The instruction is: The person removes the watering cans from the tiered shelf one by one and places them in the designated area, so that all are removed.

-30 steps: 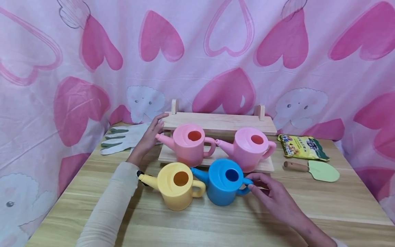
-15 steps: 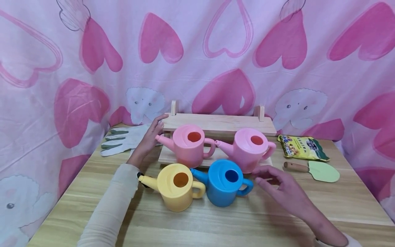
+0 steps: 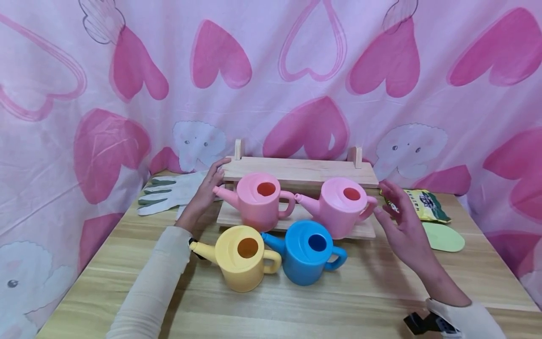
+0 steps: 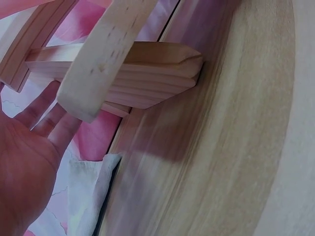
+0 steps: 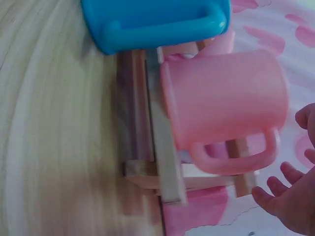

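Note:
A two-tier wooden shelf (image 3: 296,169) stands on the table. My left hand (image 3: 207,188) touches its left end, the extended fingers (image 4: 47,115) lying against the wood in the left wrist view. Two pink watering cans, a left one (image 3: 258,207) and a right one (image 3: 340,212), stand on the lower board. In front of the shelf, a yellow watering can (image 3: 241,263) and a blue watering can (image 3: 306,259) stand side by side on the table. My right hand (image 3: 406,230) holds nothing, fingers spread, just right of the right pink can's handle.
White-and-green gloves (image 3: 169,190) lie left of the shelf. At the right lie a yellow-green packet (image 3: 429,205) and a pale green trowel (image 3: 444,237), both partly behind my right hand. A pink heart-patterned curtain (image 3: 228,113) hangs behind the table.
My right hand has let go of the blue watering can's handle and moved right and away from me, to the shelf's right end. The left hand and the cans stay put.

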Action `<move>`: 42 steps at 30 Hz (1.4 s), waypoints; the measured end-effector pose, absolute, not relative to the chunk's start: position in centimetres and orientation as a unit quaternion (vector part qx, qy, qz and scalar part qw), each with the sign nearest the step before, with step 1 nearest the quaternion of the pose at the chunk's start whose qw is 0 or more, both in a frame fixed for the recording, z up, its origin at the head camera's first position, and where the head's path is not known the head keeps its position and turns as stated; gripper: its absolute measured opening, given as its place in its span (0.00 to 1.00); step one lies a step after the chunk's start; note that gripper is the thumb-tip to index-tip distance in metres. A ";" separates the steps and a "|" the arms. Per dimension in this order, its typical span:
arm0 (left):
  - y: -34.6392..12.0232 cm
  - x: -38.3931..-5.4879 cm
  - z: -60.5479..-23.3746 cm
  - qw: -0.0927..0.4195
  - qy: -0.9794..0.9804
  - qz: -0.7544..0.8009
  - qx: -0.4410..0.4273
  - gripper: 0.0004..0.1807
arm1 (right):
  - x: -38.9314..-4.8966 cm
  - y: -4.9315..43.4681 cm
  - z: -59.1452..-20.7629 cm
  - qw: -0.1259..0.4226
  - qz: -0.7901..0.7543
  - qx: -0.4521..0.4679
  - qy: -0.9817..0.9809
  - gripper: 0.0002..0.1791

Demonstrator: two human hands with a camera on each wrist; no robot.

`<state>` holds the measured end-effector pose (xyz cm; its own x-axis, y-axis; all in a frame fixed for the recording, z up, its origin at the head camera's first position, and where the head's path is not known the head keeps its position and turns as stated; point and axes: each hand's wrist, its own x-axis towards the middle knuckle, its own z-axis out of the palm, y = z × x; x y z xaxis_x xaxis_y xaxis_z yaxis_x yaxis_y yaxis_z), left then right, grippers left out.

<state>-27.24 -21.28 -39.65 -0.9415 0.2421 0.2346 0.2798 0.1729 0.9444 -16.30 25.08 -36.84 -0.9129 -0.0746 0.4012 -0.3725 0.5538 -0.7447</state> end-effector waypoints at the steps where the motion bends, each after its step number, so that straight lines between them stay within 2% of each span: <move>1: -21.2 -27.2 -39.6 0.016 -0.763 -0.622 -0.173 0.28 | -16.5 25.1 -37.0 0.152 0.454 0.121 -0.869 0.40; 8: -22.0 -29.1 -42.0 0.029 -0.759 -0.627 -0.173 0.28 | -17.2 25.2 -38.0 0.094 0.465 0.111 -0.873 0.32; 14: -22.0 -29.5 -42.6 0.035 -0.759 -0.625 -0.177 0.28 | -17.6 25.0 -38.5 0.077 0.500 0.110 -0.856 0.27; 35: -22.0 -29.4 -42.5 0.033 -0.757 -0.628 -0.180 0.28 | -17.6 25.0 -38.6 0.098 0.478 0.070 -0.870 0.23; 42: -22.1 -29.5 -42.6 0.037 -0.748 -0.637 -0.182 0.28 | -16.7 25.5 -38.3 0.128 0.467 0.079 -0.871 0.23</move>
<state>-29.47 -22.13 -42.58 -0.9311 0.2251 0.2871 0.3193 0.1220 0.9398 -16.69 25.48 -38.31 -0.9546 -0.0186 0.2974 -0.2579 0.5510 -0.7936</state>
